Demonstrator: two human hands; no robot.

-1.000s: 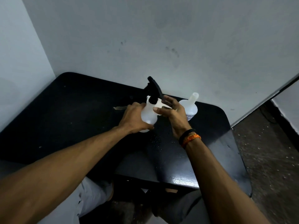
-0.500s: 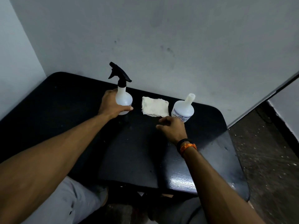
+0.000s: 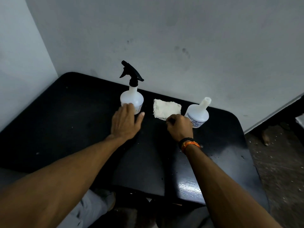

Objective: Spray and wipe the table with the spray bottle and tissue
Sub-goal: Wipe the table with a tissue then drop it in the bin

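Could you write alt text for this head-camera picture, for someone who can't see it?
Seen from above, a person's left hand, fingers spread, is at a standing spray bottle while the right hand reaches the near edge of a folded tissue. Both sit on a black table against a wall, beside a second white bottle.

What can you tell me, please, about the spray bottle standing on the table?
The spray bottle has a round, translucent white plastic body, a narrow neck and a black trigger head whose nozzle points left. It stands upright on the black table, near the wall, left of the folded tissue. The left hand is open just in front of it, fingertips overlapping its lower body; whether they touch it is unclear. Its liquid level cannot be made out.
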